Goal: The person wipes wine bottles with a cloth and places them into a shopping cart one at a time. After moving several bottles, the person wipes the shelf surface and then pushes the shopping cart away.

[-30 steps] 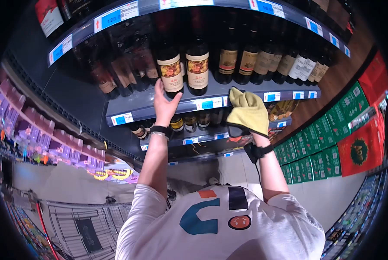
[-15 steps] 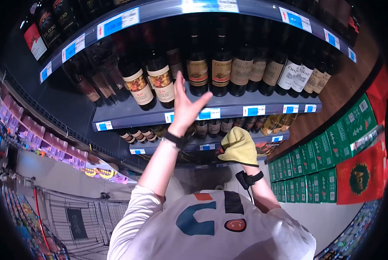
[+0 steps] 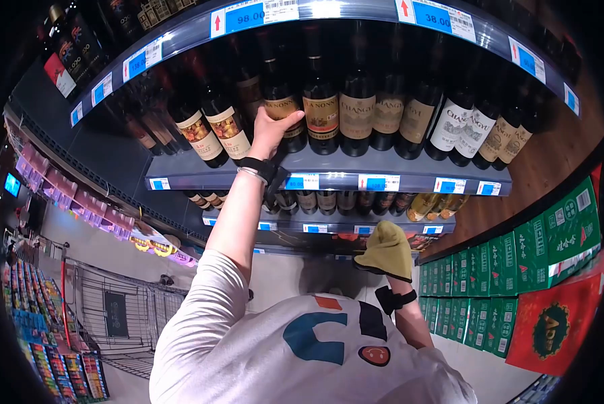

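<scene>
The left hand [image 3: 269,131] grasps a dark glass wine bottle with a tan paper label [image 3: 283,108], thumb across its front for a firm grip. The bottle stands upright on the grey metal shelf [image 3: 342,165] just under that hand. The right hand [image 3: 386,250] hangs lower inside a yellow cloth mitt [image 3: 391,237], clear of the glass; whether it is clenched I cannot tell

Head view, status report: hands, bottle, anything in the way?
Left hand clamped on wine bottle, middle shelf. Right hand low, hidden under yellow cloth, grip unreadable. Neighbouring bottles tight on both sides.
</scene>
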Tool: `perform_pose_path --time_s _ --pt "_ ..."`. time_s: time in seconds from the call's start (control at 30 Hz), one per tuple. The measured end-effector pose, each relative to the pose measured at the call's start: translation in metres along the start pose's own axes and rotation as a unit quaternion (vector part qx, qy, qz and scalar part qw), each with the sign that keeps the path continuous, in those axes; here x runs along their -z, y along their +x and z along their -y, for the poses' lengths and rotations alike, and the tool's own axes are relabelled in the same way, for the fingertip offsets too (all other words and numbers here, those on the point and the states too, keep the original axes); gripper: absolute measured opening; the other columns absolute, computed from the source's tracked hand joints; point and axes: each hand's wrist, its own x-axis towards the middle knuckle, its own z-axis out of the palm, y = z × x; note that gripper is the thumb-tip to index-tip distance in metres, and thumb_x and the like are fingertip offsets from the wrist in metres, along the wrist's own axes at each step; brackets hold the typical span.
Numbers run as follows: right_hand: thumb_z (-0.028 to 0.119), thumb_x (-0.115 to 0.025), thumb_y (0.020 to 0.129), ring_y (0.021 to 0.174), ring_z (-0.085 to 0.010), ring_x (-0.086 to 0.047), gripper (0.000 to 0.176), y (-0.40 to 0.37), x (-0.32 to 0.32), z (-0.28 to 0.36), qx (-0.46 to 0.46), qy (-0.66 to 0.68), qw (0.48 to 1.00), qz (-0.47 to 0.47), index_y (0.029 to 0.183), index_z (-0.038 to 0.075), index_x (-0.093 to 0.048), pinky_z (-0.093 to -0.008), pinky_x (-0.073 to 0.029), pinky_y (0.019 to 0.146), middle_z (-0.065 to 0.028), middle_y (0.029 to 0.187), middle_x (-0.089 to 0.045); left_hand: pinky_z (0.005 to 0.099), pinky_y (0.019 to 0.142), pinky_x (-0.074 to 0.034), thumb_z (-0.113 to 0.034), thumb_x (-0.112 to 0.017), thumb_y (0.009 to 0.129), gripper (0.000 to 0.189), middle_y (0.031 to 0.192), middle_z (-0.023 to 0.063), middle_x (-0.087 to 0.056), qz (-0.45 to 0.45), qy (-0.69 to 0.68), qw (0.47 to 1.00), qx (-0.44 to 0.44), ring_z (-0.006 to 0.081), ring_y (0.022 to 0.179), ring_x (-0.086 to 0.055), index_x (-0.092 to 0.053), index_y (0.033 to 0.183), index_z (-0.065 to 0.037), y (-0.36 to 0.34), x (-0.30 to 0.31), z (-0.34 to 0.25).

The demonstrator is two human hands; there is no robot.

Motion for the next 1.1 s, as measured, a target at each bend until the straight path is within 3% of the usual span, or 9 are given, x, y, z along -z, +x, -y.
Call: perform_pose_path --time_s 0.43,0.5,0.73,0.77,0.83,0.93,1.0,1.03,1.1 --pt "0.008 -0.079 0.046 0.063 -0.0268 -0.044 0.041 -0.002 -0.002 0.033 0.023 0.015 0.999 0.034 0.064 0.006 -0.041 -0.0346 -0.036 0.061 -0.0062 0.065 -0.040 0.0310 0.093 -0.045 -0.007 -0.084 0.063 0.073 0.112 0.0070 -0.057 -0.020 0.019 0.987 -0.160 0.0155 0.104 -0.055 -0.041 0.122 -0.004 -0.062 -0.009 -0.024" --pt "0.008 -0.079 0.045 0.067 -0.0277 -0.044 0.038 0.002 -0.002 0.061 0.117 -0.055 0.992 0.001 0.064 0.007 -0.046 -0.0351 -0.036 0.062 -0.0070 0.070 -0.041 0.0325 0.091 -0.046 -0.009 -0.086 0.060 0.076 0.111 0.0079 -0.057 -0.022 0.063 0.983 -0.170 0.0167 0.102 -0.057 -0.041 0.122 -0.003 -0.066 -0.003 -0.021" --pt "0.021 -0.084 0.052 0.097 -0.0308 -0.055 0.064 0.030 -0.023 0.126 0.327 -0.189 0.917 -0.130 0.108 0.004 -0.058 -0.0377 -0.044 0.087 -0.0132 0.105 -0.056 0.0348 0.083 -0.049 -0.017 -0.087 0.048 0.076 0.103 0.0109 -0.057 -0.052 0.221 0.933 -0.280 0.0261 0.094 -0.060 -0.051 0.114 -0.003 -0.132 -0.015 -0.106" --pt "0.021 -0.083 0.061 0.111 -0.0278 -0.054 0.078 0.032 -0.036 0.075 0.161 0.038 0.986 0.004 0.125 -0.001 -0.045 -0.0394 -0.041 0.099 -0.0115 0.119 -0.055 0.0353 0.082 -0.050 -0.018 -0.087 0.046 0.077 0.101 0.0114 -0.057 -0.047 0.241 0.925 -0.289 0.0282 0.092 -0.060 -0.052 0.113 -0.003 -0.148 -0.020 -0.121" --pt "0.017 -0.075 0.077 0.112 -0.0232 -0.053 0.063 0.032 -0.060 0.081 0.126 0.470 0.864 0.132 0.128 0.001 -0.044 -0.0364 -0.042 0.099 -0.0090 0.121 -0.055 0.0406 0.076 -0.049 -0.018 -0.083 0.051 0.072 0.099 0.0147 -0.055 -0.030 0.316 0.899 -0.302 0.0364 0.090 -0.058 -0.051 0.114 -0.003 -0.177 -0.030 -0.122" --pt "0.017 -0.058 0.093 0.112 -0.0178 -0.052 0.041 0.026 -0.079 0.135 0.078 0.503 0.860 0.028 0.129 0.005 -0.044 -0.0302 -0.043 0.097 -0.0070 0.122 -0.054 0.0367 0.075 -0.047 -0.022 -0.079 0.062 0.061 0.093 0.0145 -0.056 0.041 0.297 0.923 -0.240 0.0360 0.086 -0.057 -0.051 0.113 -0.002 -0.209 -0.024 -0.126" --pt "0.011 -0.063 0.088 0.104 -0.0160 -0.056 0.040 0.036 -0.058 0.176 0.178 0.297 0.938 0.015 0.125 0.004 -0.048 -0.0303 -0.045 0.091 -0.0056 0.115 -0.058 0.0337 0.070 -0.046 -0.020 -0.079 0.064 0.058 0.088 0.0139 -0.057 0.063 0.267 0.941 -0.200 0.0283 0.078 -0.058 -0.052 0.111 -0.002 -0.217 -0.012 -0.113" --pt "0.009 -0.064 0.086 0.099 -0.0155 -0.057 0.038 0.042 -0.050 0.194 0.266 0.033 0.963 -0.044 0.122 0.004 -0.051 -0.0301 -0.047 0.088 -0.0051 0.110 -0.060 0.0314 0.069 -0.045 -0.021 -0.079 0.064 0.058 0.084 0.0122 -0.057 0.085 0.268 0.949 -0.141 0.0226 0.076 -0.058 -0.052 0.111 -0.001 -0.218 -0.003 -0.106" --pt "0.007 -0.068 0.081 0.087 -0.0137 -0.060 0.024 0.058 -0.058 0.186 0.101 0.384 0.914 0.080 0.103 0.002 -0.059 -0.0292 -0.049 0.077 -0.0034 0.094 -0.063 0.0322 0.079 -0.047 -0.029 -0.084 0.063 0.066 0.097 0.0147 -0.061 0.168 0.201 0.964 -0.045 0.0249 0.088 -0.061 -0.052 0.112 0.000 -0.222 0.014 -0.111"
